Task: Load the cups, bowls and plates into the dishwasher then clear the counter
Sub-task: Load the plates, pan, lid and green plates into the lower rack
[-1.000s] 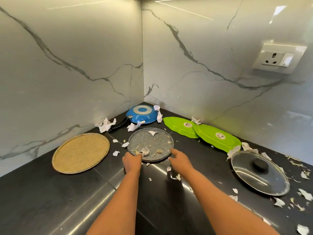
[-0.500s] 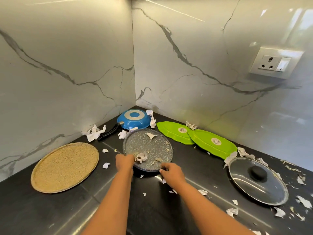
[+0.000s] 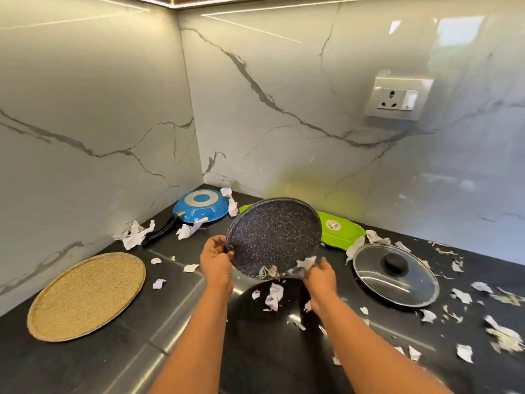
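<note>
Holding the speckled plate (image 3: 274, 237) tilted above the counter (image 3: 113, 365), I am gripping its left rim with my left hand (image 3: 216, 258), thumb and fingers curled over the edge. I am clamping its lower right rim with my right hand (image 3: 321, 275). The plate is hanging clear of the counter with its near edge lowest. Paper scraps (image 3: 274, 295) are clinging to that edge, and others are showing blurred just below it. Open dark counter is lying under and between my arms.

The plate is hiding part of the green tray (image 3: 341, 228) behind it, and scraps are covering my right fingertips. A woven mat (image 3: 85, 294) is lying flat, well apart on the left. A blue pan (image 3: 200, 206) is sitting upside down in the corner. A glass lid (image 3: 395, 275) is resting near my right hand, with scraps scattered around it.
</note>
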